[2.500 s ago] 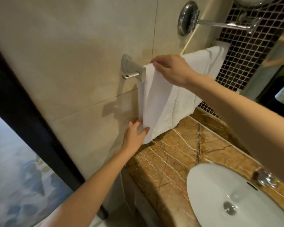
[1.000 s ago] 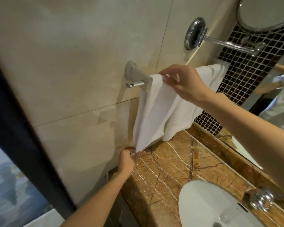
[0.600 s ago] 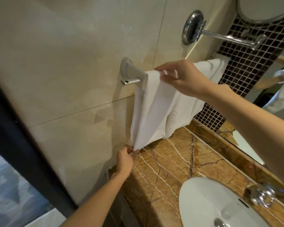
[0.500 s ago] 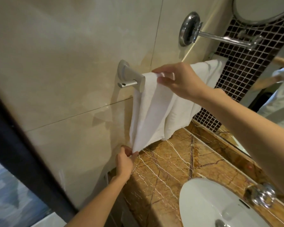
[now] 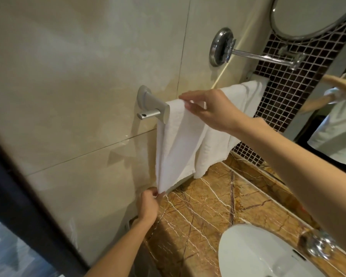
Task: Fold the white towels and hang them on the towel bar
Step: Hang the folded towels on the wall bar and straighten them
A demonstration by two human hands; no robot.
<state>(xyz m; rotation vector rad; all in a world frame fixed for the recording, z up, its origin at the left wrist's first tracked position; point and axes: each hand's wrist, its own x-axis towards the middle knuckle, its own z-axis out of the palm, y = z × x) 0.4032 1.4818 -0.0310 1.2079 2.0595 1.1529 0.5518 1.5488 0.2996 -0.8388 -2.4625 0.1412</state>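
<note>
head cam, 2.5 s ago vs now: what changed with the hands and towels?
The left hand went from lying open against the lower edge of the near towel to pinching its bottom corner lower down, drawing the cloth into a point. The right hand still pinches that towel's top fold at the towel bar. The second towel hangs beside it as before.

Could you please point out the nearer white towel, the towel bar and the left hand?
nearer white towel [image 5: 180,140]: head view, middle of its hanging front panel.
towel bar [image 5: 148,114]: head view, bare end stub left of the bracket.
left hand [image 5: 148,206]: head view, back of the hand.
</note>
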